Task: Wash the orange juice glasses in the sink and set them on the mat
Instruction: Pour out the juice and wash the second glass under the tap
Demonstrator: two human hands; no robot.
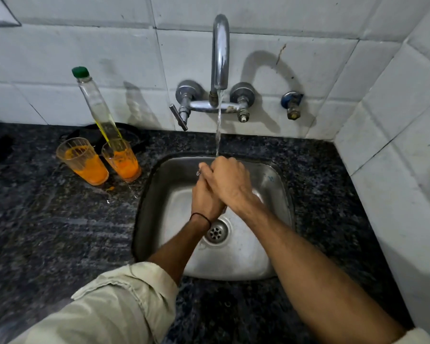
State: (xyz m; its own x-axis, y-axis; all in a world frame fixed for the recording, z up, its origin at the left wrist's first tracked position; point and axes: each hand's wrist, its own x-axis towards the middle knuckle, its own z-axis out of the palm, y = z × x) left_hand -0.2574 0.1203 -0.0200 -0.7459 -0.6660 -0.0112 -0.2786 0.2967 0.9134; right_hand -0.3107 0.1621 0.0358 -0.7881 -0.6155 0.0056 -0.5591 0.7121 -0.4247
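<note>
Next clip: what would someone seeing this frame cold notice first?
The orange-streaked glasses stand out: the left glass and the right glass stand side by side on the dark counter, left of the sink, in front of a green-capped bottle. Next, the left hand and right hand press together over the sink, under the stream from the tap.

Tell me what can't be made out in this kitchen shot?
Head view:
- Palm of the left hand: covered by the right hand; anything held is hidden.
- Dark shape behind the glasses: blocked by them and the bottle, too dim to identify.
- Base of the bottle: behind one glass.
</note>
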